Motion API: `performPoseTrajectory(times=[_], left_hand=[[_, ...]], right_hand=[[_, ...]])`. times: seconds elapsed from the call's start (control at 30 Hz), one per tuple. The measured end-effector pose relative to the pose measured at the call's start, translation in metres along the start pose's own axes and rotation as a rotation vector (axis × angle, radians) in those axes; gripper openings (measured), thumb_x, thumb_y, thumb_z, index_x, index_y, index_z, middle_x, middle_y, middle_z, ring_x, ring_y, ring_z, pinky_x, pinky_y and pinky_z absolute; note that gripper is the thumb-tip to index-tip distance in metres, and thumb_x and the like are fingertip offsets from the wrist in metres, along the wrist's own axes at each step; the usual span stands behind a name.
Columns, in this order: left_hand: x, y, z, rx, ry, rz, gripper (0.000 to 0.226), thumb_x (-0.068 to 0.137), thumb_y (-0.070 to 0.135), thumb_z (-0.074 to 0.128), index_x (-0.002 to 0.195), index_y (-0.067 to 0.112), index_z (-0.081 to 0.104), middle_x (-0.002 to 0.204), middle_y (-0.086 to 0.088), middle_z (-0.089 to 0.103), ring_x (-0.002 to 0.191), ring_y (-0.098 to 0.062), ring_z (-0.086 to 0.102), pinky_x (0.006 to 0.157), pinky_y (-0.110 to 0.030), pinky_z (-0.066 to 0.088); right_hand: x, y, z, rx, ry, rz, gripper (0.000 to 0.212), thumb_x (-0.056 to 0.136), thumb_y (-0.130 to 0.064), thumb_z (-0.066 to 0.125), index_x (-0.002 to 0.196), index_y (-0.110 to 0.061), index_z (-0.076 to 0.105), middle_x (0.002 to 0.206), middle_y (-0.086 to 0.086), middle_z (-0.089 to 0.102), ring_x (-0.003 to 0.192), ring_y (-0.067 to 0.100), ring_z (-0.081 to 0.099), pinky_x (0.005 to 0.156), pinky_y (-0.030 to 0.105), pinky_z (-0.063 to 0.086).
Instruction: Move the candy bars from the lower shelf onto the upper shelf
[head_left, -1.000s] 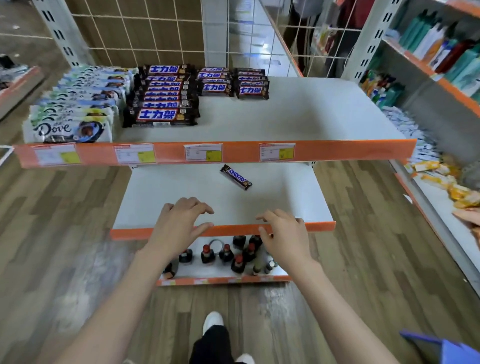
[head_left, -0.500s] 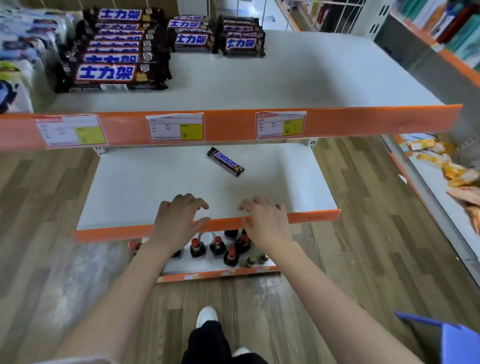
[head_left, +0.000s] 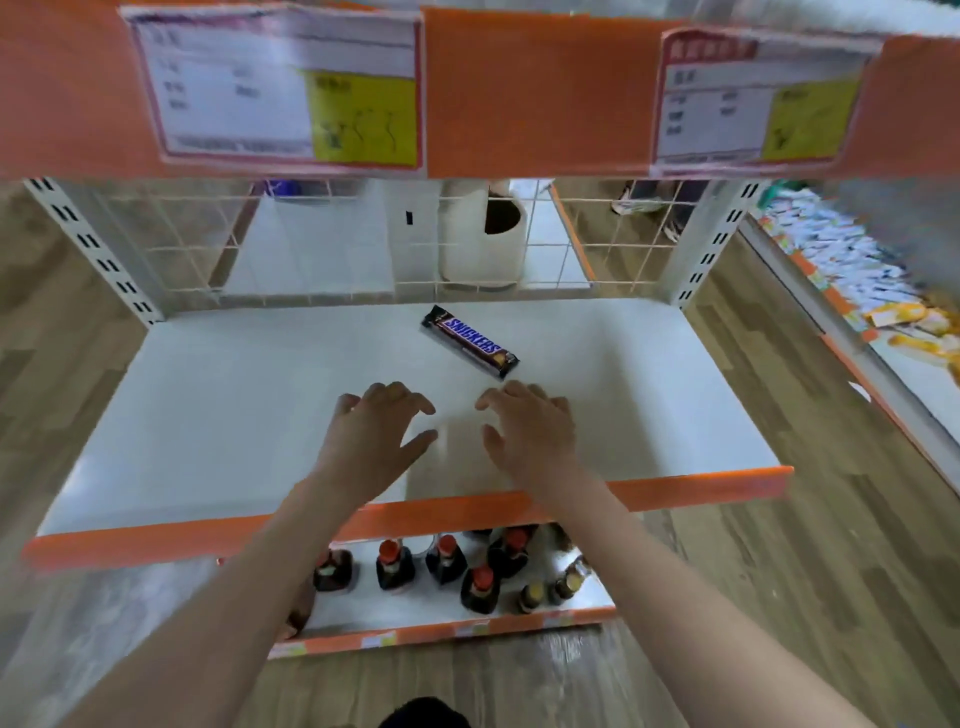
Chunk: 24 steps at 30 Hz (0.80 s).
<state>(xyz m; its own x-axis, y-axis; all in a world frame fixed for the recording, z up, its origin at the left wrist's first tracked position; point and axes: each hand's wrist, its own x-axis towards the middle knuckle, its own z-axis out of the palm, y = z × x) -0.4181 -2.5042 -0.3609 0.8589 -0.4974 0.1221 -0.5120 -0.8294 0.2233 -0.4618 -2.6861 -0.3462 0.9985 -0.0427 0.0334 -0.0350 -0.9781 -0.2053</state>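
One dark brown Snickers candy bar lies diagonally on the white lower shelf, near its back middle. My left hand hovers over the shelf with fingers loosely spread, a little in front and left of the bar, holding nothing. My right hand is beside it, fingertips just short of the bar's near end, also empty. The upper shelf's orange front edge with price labels fills the top of the view; its surface is hidden.
A white wire grid backs the lower shelf, between slotted uprights. Below, a bottom shelf holds several dark bottles with red caps. Another shelf with yellow packets runs along the right. Wooden floor surrounds the rack.
The view has dropped and come closer, so the upper shelf's top is out of sight. Both hands have moved forward from the lower shelf's front edge toward the Snickers bar.
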Motion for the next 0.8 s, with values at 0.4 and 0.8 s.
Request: performPoseTrajectory(times=[0.4,0.8], left_hand=[[0.06,-0.025,0.02,-0.007,0.097,-0.036,0.034,0.092,0.043,0.049,0.119,0.025,0.056,0.121,0.005,0.055,0.114,-0.017,0.048,0.092,-0.035,0.033],[0.045,-0.028,0.022,-0.032,0.18,-0.041,0.054,0.087,0.05,0.034,0.122,0.014,0.053,0.115,-0.002,0.058,0.107,-0.025,0.055,0.087,-0.042,0.039]], right_hand=[[0.074,0.024,0.027,0.092,0.023,0.157,0.04,0.088,-0.032,0.055,0.125,-0.02,0.045,0.124,0.004,0.05,0.112,0.023,0.046,0.086,0.037,0.038],[0.058,0.034,0.025,0.264,0.037,0.042,0.025,0.099,-0.024,0.039,0.107,-0.009,0.057,0.09,0.002,0.053,0.087,0.021,0.05,0.069,0.029,0.035]])
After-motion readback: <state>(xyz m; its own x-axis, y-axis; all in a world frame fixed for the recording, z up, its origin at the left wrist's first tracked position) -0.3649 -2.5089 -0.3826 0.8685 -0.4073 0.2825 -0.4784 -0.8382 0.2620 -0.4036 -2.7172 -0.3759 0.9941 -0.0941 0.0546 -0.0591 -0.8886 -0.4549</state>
